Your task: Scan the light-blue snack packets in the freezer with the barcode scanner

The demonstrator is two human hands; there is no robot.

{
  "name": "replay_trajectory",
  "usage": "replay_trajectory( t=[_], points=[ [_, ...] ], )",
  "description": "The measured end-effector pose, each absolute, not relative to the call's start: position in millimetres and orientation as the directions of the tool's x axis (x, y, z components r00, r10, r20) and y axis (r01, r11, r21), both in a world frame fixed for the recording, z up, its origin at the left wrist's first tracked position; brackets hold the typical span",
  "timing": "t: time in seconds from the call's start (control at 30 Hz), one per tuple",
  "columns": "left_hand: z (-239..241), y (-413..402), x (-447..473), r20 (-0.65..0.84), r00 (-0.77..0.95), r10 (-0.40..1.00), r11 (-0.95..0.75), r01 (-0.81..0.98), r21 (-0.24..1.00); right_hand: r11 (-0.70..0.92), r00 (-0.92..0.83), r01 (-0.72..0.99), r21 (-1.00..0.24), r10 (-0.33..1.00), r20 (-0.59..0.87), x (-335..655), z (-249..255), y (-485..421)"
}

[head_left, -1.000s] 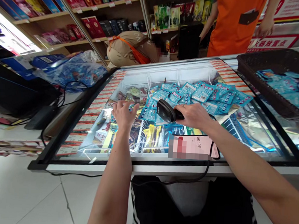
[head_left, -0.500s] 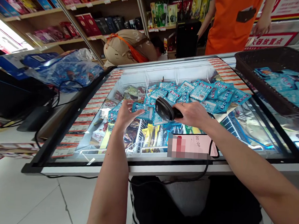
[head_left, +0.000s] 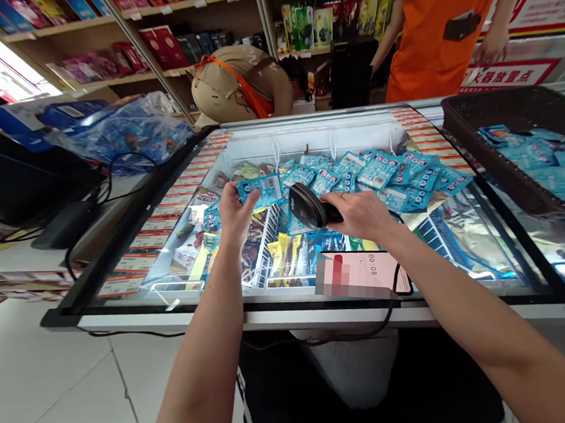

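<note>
My left hand (head_left: 237,214) is closed on a blue packet (head_left: 266,190), thumb on its face, with the white barcode panel turned up. In my right hand (head_left: 363,213) is a black barcode scanner (head_left: 307,206), its head pointing left toward that packet and a little apart from it. A pile of similar blue packets (head_left: 378,171) lies on the freezer's glass top, just beyond both hands. Another blue packet (head_left: 211,217) shows left of my left wrist, partly hidden. Below the scanner, a phone (head_left: 381,272) rests on the glass near the front edge.
A dark brown basket (head_left: 465,120) with more blue packets stands at the right. The scanner's black cable (head_left: 390,310) loops over the freezer's front edge. Clear plastic wrap (head_left: 158,124) covers goods at the left. Beyond the freezer, one person (head_left: 242,84) bends down and another wears an orange apron (head_left: 431,48).
My left hand has lifted the blue packet and tilted it so its barcode side shows more fully. The scanner has shifted slightly left.
</note>
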State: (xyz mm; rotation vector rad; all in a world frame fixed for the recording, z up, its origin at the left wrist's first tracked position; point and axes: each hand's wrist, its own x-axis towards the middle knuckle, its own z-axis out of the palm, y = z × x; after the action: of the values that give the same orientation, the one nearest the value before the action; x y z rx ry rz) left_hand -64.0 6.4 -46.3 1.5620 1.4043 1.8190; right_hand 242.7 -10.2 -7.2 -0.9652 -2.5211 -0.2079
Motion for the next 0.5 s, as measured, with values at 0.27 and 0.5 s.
replay_trajectory(
  t=[0.27, 0.5],
  points=[
    [-53.4, 9.0, -52.4, 0.477, -0.197, 0.857, -0.427, 0.249, 0.869, 0.741, -0.664, 0.671, -0.002, 0.603, 0.441, 242.2, -6.6, -10.7],
    [-49.5, 3.0, -48.1, 0.470, -0.179, 0.864, -0.398, 0.328, 0.857, 0.730, -0.664, 0.683, 0.027, 0.606, 0.438, 242.7, -5.0, -12.0]
  ],
)
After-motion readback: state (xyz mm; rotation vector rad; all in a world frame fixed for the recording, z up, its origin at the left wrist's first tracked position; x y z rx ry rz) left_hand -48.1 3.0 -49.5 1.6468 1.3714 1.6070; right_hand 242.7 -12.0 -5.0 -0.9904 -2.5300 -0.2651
